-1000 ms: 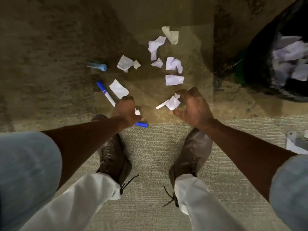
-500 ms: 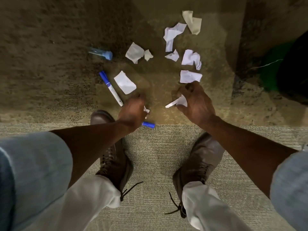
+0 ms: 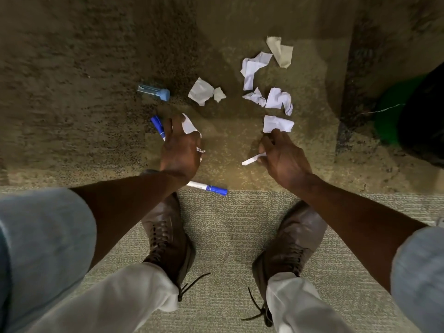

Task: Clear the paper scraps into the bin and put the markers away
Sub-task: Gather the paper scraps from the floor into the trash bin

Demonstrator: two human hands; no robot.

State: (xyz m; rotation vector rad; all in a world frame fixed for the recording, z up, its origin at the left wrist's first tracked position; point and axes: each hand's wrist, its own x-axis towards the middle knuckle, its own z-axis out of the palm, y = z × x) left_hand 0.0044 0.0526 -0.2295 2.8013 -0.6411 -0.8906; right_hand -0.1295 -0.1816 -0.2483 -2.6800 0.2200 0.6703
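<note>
Several white paper scraps lie on the brown carpet: a pair (image 3: 200,91), a long one (image 3: 253,68), a beige one (image 3: 281,50), and two crumpled ones (image 3: 280,100). My left hand (image 3: 179,150) reaches over a flat scrap (image 3: 189,124) beside a blue marker (image 3: 157,126), with a small scrap (image 3: 200,150) pinched at its thumb. My right hand (image 3: 281,155) holds a folded scrap (image 3: 252,160), and its fingertips touch another scrap (image 3: 277,123). A second blue-capped marker (image 3: 206,187) lies under my left wrist. The bin (image 3: 422,121), lined with a black bag, sits at the right edge.
A clear tube with a blue cap (image 3: 153,91) lies left of the scraps. My two brown lace-up shoes (image 3: 168,236) stand on a lighter green-grey carpet strip. Something green (image 3: 389,111) shows beside the bin.
Both hands have moved forward. The left went from the near marker to the flat scrap beside the far marker. The right carried its scrap up to another one.
</note>
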